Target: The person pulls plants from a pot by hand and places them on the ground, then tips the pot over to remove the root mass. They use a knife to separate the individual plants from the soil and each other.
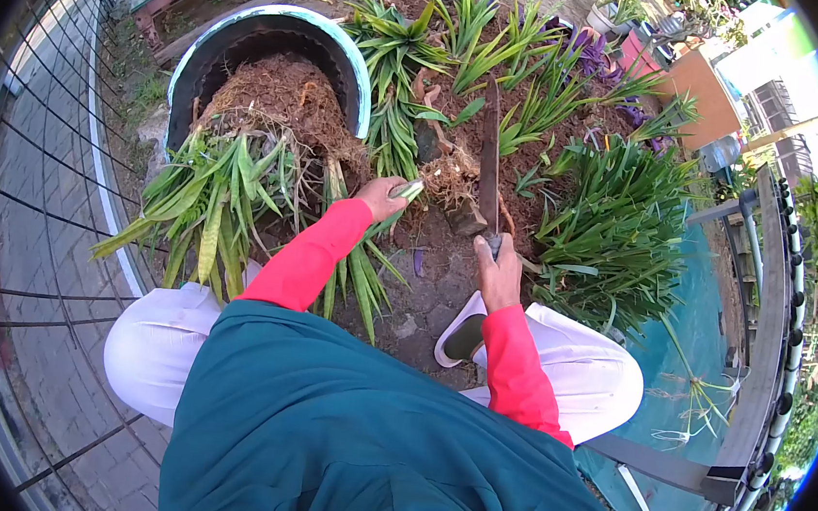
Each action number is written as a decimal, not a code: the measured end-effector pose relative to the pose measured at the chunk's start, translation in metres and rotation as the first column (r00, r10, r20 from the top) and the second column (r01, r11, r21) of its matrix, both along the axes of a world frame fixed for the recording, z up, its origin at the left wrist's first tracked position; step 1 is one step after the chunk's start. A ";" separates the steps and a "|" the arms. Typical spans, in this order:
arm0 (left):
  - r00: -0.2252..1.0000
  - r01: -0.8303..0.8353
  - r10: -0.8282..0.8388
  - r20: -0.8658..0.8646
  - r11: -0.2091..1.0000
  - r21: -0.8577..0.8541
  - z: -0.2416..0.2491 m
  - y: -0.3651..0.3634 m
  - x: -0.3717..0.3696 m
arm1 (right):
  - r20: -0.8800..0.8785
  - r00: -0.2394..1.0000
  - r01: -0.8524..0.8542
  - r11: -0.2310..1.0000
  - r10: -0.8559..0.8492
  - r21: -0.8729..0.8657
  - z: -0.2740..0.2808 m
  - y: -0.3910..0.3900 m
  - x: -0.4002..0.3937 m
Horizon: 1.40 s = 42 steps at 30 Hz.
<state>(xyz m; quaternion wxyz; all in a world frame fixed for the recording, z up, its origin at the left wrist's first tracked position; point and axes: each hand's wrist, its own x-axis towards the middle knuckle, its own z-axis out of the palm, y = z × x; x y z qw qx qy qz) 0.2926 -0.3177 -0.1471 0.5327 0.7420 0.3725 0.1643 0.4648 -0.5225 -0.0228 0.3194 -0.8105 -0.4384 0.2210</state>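
Observation:
My left hand [382, 198] is closed around the pale leaf base of a leafy plant. The plant's root clump [453, 174], brown and shaggy, lies just beyond my fingers, and its long leaves [363, 281] hang back toward me. In my right hand [500, 275] I grip the handle of a machete [491, 156], its long dark blade pointing away from me, beside the roots. A brown block-like lump [466, 222] lies by the blade's lower end. To the left, a tipped pot [173, 89] spills soil and roots [282, 98], with more strappy leaves [215, 190] in front.
Green plants [467, 37] grow in the soil bed ahead, with purple-leaved ones [592, 55] farther right. A large heap of cut leafy plants [615, 235] lies on the right. Wire fencing [42, 223] runs along the left, and a wooden bench frame [748, 383] stands at right.

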 end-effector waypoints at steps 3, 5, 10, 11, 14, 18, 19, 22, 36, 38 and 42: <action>0.997 -0.025 0.026 -0.068 1.000 0.009 0.015 -0.006 0.002 | 0.036 0.999 -0.007 0.952 -0.004 0.307 0.030 0.008 -0.007; 0.993 -0.047 0.055 -0.106 0.996 0.081 0.023 -0.005 0.005 | 0.144 0.990 -0.025 0.975 -0.007 0.222 -0.001 0.008 0.007; 0.991 -0.027 0.042 -0.123 0.992 0.126 0.009 -0.001 0.005 | 0.343 0.933 -0.012 0.963 0.108 -0.270 -0.084 -0.011 0.028; 0.996 -0.003 0.010 -0.092 0.997 0.073 0.011 0.002 0.006 | 0.044 0.999 -0.012 0.945 0.028 -0.326 -0.064 -0.006 0.024; 0.999 0.005 -0.014 -0.050 0.985 -0.170 0.006 -0.002 0.000 | -0.662 0.695 -0.061 0.894 -0.281 -0.443 -0.049 -0.005 0.031; 1.000 -0.010 0.007 -0.014 0.976 -0.219 0.006 0.002 -0.001 | -0.501 0.857 0.016 0.977 -0.124 -0.214 -0.039 -0.001 0.022; 1.000 -0.025 0.021 -0.022 0.985 -0.172 0.005 0.000 -0.001 | -0.059 0.998 0.027 0.999 -0.028 -0.030 -0.039 -0.001 0.016; 0.998 -0.058 0.057 -0.016 0.996 -0.067 0.010 -0.006 0.004 | 0.027 0.999 0.037 0.987 -0.042 0.154 0.021 0.005 -0.007; 0.998 -0.017 0.019 0.066 0.999 -0.027 -0.009 0.000 0.005 | -0.316 0.945 -0.012 0.954 -0.087 -0.300 -0.052 -0.009 0.016; 0.993 -0.055 0.053 0.105 0.998 0.017 -0.013 0.005 0.006 | 0.003 1.000 0.024 0.993 -0.024 -0.116 -0.036 -0.008 0.008; 0.999 -0.021 0.024 -0.049 0.998 0.062 0.027 -0.007 0.010 | 0.036 0.997 0.067 0.988 -0.072 0.141 0.005 0.007 0.001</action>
